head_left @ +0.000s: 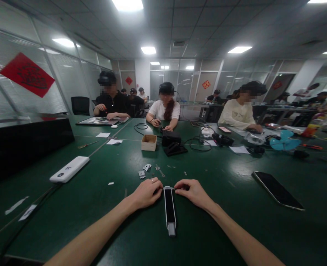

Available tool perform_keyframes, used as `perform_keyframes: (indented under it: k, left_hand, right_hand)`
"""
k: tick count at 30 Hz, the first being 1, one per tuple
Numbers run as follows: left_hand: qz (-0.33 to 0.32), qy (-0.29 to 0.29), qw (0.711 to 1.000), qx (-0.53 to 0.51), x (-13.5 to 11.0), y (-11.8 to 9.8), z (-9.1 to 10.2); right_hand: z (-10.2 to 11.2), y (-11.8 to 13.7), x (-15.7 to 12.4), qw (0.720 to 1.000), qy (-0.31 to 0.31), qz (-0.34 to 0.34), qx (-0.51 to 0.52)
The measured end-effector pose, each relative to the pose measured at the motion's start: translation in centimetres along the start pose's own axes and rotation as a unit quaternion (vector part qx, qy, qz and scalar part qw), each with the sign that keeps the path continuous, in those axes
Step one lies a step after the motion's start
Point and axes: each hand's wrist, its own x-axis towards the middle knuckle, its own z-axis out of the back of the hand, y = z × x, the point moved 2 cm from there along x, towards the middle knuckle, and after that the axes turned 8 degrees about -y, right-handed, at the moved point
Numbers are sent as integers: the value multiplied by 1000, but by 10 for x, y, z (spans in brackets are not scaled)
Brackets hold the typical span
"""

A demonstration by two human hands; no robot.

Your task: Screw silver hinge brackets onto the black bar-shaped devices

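A long, narrow piece with a white frame, a black face and a grey block at its near end (170,210) lies on the green table, pointing toward me. At its far end, a short crosspiece reaches out to both sides. My left hand (147,192) has its fingers curled and pinched at the crosspiece's left tip; what they grip is hidden. On the other side, my right hand (193,193) pinches a small dark part at the right tip, too small to name. Just beyond my hands lie metal hinge-like brackets (147,167), small nuts or rings (185,173) and a thin strip (161,171).
A white power bank (70,169) with a cable sits at left, beside a large black panel (27,147). To the right lies a phone (278,190). Ahead are a small cardboard box (149,143), a black device (172,139) and a blue fan (284,141). Several people sit across the table.
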Motion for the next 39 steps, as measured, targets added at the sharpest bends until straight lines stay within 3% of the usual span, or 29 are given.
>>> perform_keyframes:
  k: [18, 39]
  left_hand:
    - [5, 4, 1000, -8, 0, -1, 1]
    - [-2, -4, 1000, -7, -1, -1, 0]
  right_hand:
    - [-2, -1, 0, 1000, -1, -11, -1]
    - [-12, -3, -2, 994, -22, 65, -81]
